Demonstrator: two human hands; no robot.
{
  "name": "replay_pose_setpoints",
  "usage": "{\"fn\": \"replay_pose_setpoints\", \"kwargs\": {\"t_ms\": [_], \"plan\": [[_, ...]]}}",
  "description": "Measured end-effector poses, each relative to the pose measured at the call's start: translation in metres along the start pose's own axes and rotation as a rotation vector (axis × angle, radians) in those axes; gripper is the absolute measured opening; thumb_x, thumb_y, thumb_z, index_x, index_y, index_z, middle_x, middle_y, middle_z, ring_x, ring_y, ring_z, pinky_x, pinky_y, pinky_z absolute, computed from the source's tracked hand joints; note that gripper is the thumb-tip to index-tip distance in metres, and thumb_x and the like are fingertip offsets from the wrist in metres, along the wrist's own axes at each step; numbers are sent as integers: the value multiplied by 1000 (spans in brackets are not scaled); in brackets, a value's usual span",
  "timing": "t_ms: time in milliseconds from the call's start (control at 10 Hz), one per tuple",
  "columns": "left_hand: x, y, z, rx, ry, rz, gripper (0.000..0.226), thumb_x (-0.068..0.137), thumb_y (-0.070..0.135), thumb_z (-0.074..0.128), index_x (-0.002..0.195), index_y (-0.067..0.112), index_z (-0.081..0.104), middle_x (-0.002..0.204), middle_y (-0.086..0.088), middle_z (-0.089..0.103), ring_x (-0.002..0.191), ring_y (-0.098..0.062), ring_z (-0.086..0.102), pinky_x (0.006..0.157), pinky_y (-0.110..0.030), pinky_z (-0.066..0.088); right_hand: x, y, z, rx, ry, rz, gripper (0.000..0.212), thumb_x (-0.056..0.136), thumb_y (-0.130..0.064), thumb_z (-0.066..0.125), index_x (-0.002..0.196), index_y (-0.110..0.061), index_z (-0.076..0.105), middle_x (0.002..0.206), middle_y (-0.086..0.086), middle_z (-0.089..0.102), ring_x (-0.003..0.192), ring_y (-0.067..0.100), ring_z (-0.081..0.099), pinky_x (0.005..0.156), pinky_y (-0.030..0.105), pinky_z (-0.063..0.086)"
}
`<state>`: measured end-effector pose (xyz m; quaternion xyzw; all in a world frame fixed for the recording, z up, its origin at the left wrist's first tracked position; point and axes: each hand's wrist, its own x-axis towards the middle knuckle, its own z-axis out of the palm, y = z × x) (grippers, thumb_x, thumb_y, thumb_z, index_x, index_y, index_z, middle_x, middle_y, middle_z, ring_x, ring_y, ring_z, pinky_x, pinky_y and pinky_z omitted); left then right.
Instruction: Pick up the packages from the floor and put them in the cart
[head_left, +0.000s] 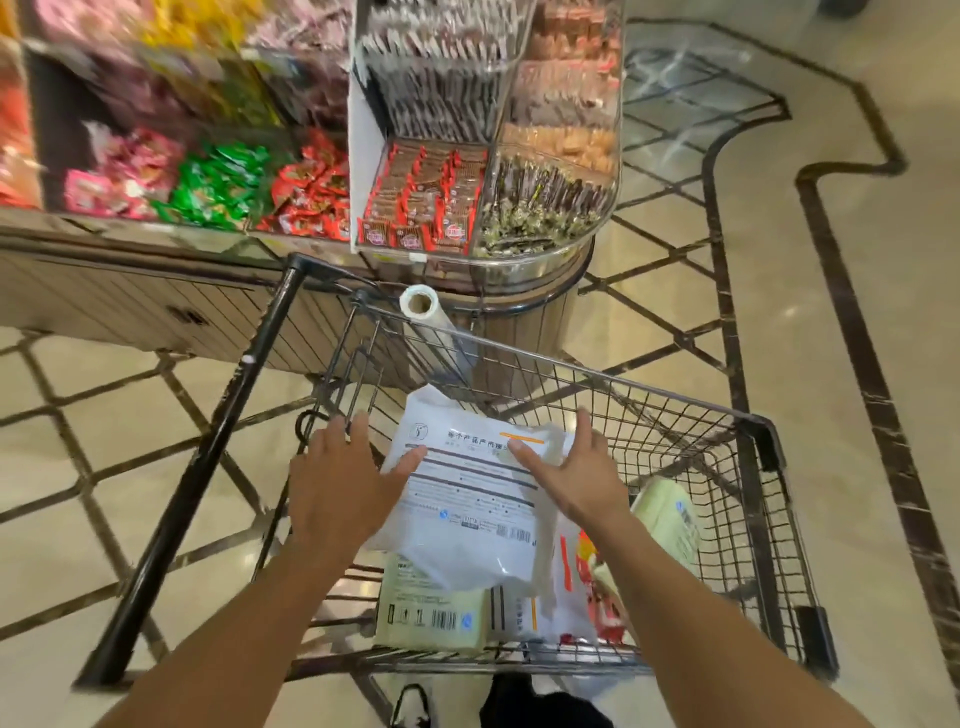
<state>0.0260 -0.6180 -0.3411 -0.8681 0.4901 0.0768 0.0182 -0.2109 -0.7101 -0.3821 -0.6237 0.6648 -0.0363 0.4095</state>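
A white plastic package (470, 499) with printed text and barcodes hangs over the wire cart (675, 410), tilted, above the goods in the basket. My left hand (337, 483) is at its left edge, fingers spread and straight, thumb touching the package. My right hand (571, 467) is at its right edge, fingers straight, thumb lying on the top face. Under it in the cart lie a pale yellow package (431, 618), a white one (545, 608), a red one (602, 603) and a light green pack (670, 525).
The cart's black handle bar (208, 467) runs diagonally on the left. Ahead stands a display counter (156, 301) with bins of wrapped sweets (218, 187) and clear snack boxes (467, 197). A roll of plastic bags (418, 304) sits at the cart's far end. Tiled floor surrounds it; my shoes (415, 706) are below.
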Motion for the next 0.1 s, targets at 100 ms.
{"fn": "replay_pose_setpoints", "kwargs": {"t_ms": [100], "plan": [[-2,-20,-14,-29,145,138,91,88,81,41,133,6,64,129,-21,66,118,-41,62,91,-53,53,-10,-22,-16,-215,75,-97,116,80,-95,40,168,-31,1,175,10,12,158,40,19,121,63,23]]}}
